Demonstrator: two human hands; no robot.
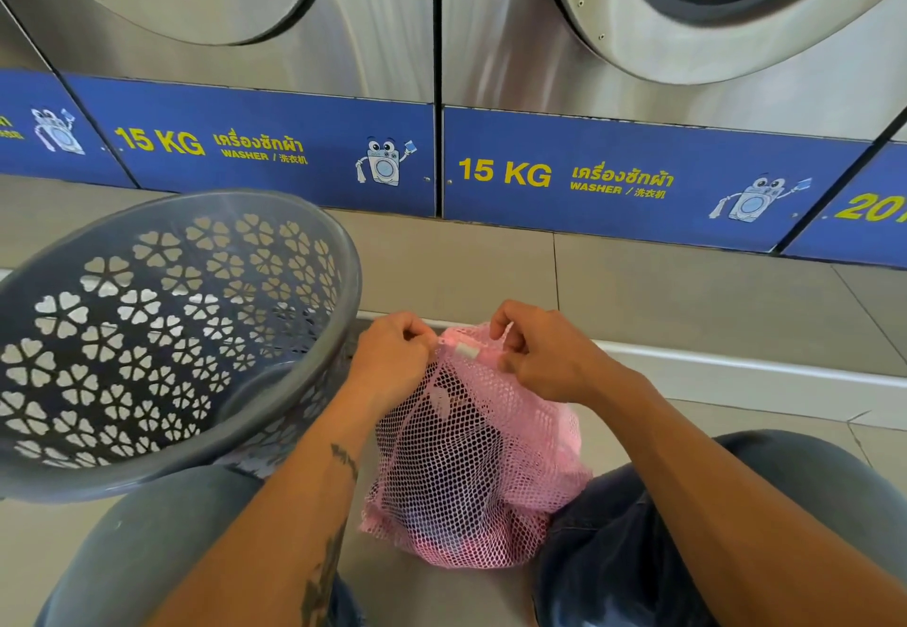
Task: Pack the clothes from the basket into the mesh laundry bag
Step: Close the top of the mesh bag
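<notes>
Laundromat floor, beige tile, steel washers along the far wall. Person seated low, knees apart, jeans on both legs.

Hands first. Left hand and right hand both sit at the gathered neck of the mesh laundry bag. Fingers of each are curled tight, pinching the pink mesh at the top; a small white tab shows between them. Neither hand is spread. Left forearm carries dark tattoo marks.

Bag: one, pink, open-weave, standing on the floor between the knees, bulging. Dark clothes show through the mesh, with some pink fabric at the bottom; I cannot count the separate garments.

Basket: one, grey plastic, flower-shaped cut-outs in the wall, tipped on its side just left of the bag with its mouth toward the person. Its lower rim rests against the left knee. No clothes visible in the part of the inside that shows.

Farther out: two washer fronts fully in frame, round doors cut off at the top. Blue kick panels below read "15 KG WASHER" twice; a third at far right starts "20".
</notes>
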